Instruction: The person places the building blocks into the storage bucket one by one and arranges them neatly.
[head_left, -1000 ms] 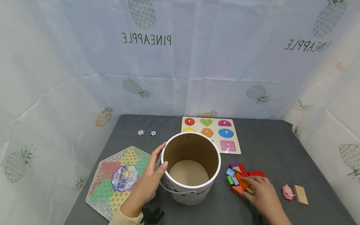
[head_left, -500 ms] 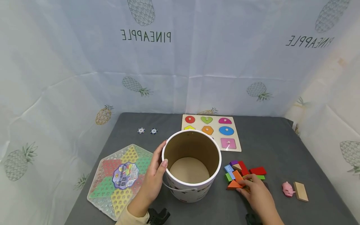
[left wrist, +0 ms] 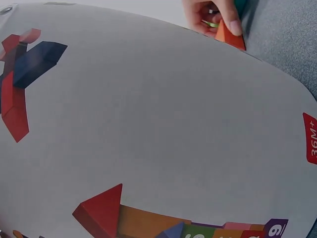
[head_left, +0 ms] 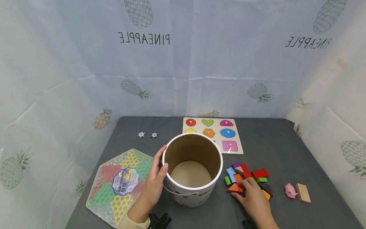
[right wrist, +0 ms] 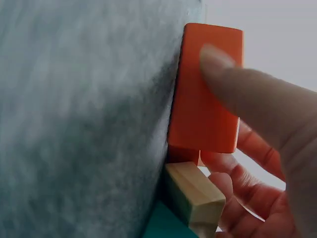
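My left hand (head_left: 151,186) holds the left side of a white bucket (head_left: 197,201), its thumb at the rim. The bucket stands upright, with a bare floor inside and a wire handle hanging at the front. To its right, my right hand (head_left: 254,200) is at a pile of coloured wooden blocks. In the right wrist view its thumb lies on an orange triangular block (right wrist: 203,99), and curled fingers show behind it. A plain wooden block (right wrist: 195,193) and a teal block (right wrist: 166,223) are below. In the left wrist view the printed bucket wall (left wrist: 148,109) hides my left hand.
A Chinese checkers board (head_left: 104,197) lies at the left, and two poker chips (head_left: 141,135) lie behind it. A shape puzzle board (head_left: 232,122) is behind the bucket. At the right are a pink pig figure (head_left: 290,191) and a wooden plank (head_left: 303,192).
My right hand has shifted left over the pile to the orange triangular block, uncovering green, dark and yellow blocks on its right. My left hand stays on the bucket.
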`<state>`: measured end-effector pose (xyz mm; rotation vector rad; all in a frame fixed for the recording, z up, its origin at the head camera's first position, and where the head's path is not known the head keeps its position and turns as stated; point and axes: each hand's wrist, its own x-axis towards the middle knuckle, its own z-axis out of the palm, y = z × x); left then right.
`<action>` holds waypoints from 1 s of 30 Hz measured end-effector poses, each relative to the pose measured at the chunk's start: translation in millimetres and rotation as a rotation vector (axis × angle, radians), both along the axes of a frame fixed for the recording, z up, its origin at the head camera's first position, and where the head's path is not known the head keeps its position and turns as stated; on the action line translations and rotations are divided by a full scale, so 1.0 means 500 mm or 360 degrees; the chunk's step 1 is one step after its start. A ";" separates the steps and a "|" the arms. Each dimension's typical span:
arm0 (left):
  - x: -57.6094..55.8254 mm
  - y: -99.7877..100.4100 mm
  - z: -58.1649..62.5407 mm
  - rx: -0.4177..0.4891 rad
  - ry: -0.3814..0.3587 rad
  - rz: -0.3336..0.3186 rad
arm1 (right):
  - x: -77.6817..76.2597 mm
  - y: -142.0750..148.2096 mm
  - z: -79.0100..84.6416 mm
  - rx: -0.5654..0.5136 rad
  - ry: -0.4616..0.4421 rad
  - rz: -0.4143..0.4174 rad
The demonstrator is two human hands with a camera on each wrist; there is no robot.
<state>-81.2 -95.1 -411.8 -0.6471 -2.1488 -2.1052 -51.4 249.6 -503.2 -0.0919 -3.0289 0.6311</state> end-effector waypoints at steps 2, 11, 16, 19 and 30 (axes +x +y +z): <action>0.000 0.000 -0.001 0.0003 0.0010 -0.0006 | 0.001 -0.005 0.000 0.0011 0.0026 -0.0030; -0.003 -0.001 -0.005 0.0026 0.0029 0.0005 | -0.004 -0.028 -0.005 0.0084 0.0120 -0.0045; -0.003 0.001 -0.010 0.0047 0.0022 -0.0008 | 0.014 -0.027 0.003 -0.0070 0.0027 -0.0118; -0.002 0.003 -0.011 0.0055 0.0024 -0.0015 | 0.025 -0.022 0.027 -0.0289 -0.0051 -0.0221; -0.005 0.003 -0.015 0.0097 0.0061 -0.0002 | 0.025 -0.061 0.203 -0.0774 0.0471 -0.0242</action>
